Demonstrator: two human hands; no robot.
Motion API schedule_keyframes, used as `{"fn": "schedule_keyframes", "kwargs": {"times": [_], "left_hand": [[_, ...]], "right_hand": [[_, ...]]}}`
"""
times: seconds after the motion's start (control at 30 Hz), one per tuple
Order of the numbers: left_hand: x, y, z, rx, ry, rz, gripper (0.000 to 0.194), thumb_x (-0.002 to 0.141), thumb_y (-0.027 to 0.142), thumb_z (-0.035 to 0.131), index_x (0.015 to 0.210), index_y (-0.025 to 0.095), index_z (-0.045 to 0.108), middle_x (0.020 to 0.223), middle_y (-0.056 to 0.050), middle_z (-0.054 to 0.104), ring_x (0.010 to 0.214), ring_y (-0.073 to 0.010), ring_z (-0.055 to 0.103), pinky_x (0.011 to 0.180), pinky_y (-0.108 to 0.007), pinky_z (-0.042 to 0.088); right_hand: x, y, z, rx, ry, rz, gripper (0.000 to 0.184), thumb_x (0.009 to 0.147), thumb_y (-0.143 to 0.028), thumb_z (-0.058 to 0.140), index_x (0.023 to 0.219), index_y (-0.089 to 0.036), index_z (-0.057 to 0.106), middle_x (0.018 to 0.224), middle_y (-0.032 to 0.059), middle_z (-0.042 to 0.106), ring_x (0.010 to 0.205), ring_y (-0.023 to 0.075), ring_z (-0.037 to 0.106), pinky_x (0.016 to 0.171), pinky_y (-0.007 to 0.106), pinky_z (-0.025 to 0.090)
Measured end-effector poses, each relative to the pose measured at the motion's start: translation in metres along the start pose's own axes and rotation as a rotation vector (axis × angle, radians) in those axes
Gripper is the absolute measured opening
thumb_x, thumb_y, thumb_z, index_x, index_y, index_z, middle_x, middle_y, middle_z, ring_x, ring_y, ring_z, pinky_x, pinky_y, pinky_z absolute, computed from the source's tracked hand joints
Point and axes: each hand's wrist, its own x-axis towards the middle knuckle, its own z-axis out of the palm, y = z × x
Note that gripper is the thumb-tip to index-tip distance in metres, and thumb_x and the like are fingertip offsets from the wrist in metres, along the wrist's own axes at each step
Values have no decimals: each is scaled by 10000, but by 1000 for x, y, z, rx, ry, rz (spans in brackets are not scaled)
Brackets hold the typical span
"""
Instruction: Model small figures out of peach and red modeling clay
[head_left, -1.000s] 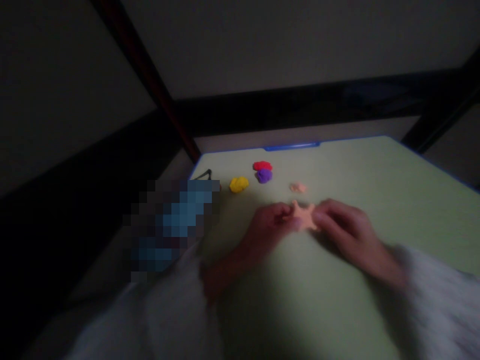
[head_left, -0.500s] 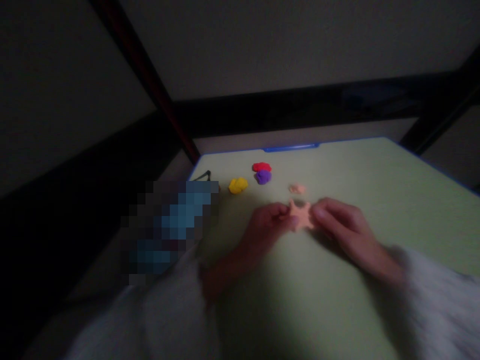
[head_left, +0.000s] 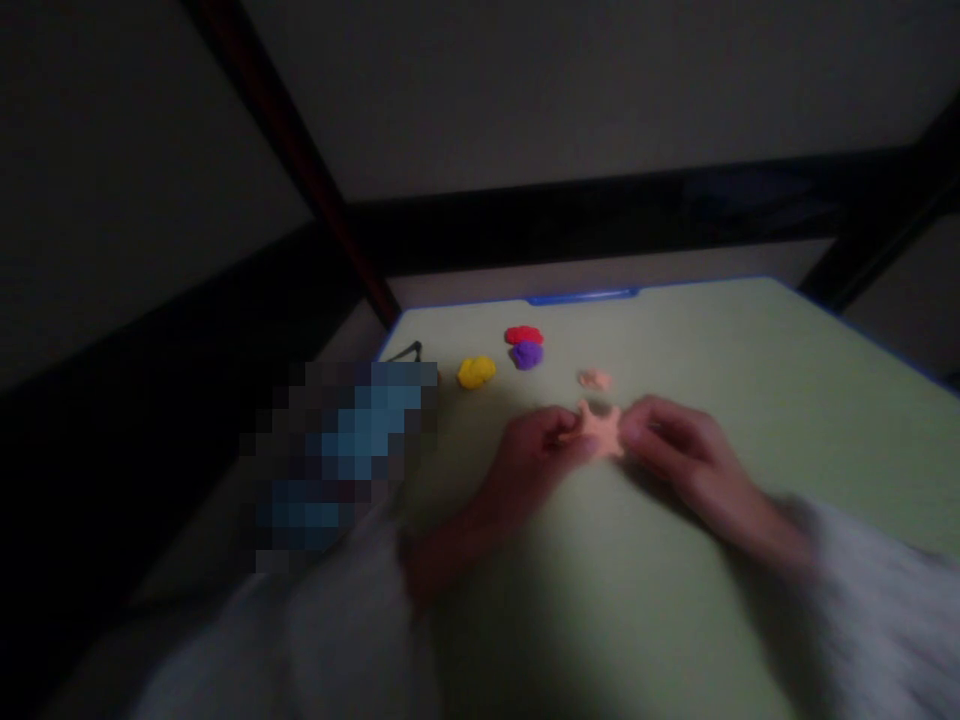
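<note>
A flat piece of peach modelling clay [head_left: 602, 434] with several pointed arms is held up just above the table. My left hand [head_left: 531, 450] is closed on its left side, thumb across the front. At its right edge my right hand [head_left: 679, 440] pinches an arm between thumb and fingers; those fingertips partly hide the clay. Just beyond lies a small loose lump of the same peach clay [head_left: 596, 380]. Farther left sit a yellow clay lump [head_left: 477, 372], a purple clay lump [head_left: 527, 355] and a red clay lump [head_left: 523, 335], the purple one in front of the red.
The pale green table [head_left: 720, 350] has a blue edge with a blue handle-like strip [head_left: 583, 297] at the back. A blurred-out bluish patch [head_left: 367, 430] covers something by the table's left side. Behind stands a grey wall [head_left: 600, 100] with a dark band.
The peach clay piece has shifted slightly left in my hands. My right fingers have changed position a little along its right edge. The lumps on the table have stayed put.
</note>
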Motion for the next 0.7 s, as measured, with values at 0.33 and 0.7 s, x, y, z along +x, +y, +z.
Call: {"fn": "schedule_keyframes", "kwargs": {"times": [0.33,0.7], "left_hand": [[-1,1,1,-44,-19,-13,178,698,311,592,694,135,565,672,-12,571,661,-127,516,597,-235,382],[0,-1,0,-1,-38,-7,157,701,291,587,668,140,558,674,-12,579,659,-123,503,602,-237,377]], "right_hand": [[-2,3,0,121,-26,84,334,861,-399,501,613,-183,444,534,-63,350,467,74,290,412,220,197],[-2,4,1,-19,-80,8,302,893,-383,448,665,-186,450,600,-49,379,513,78,323,447,216,243]]}}
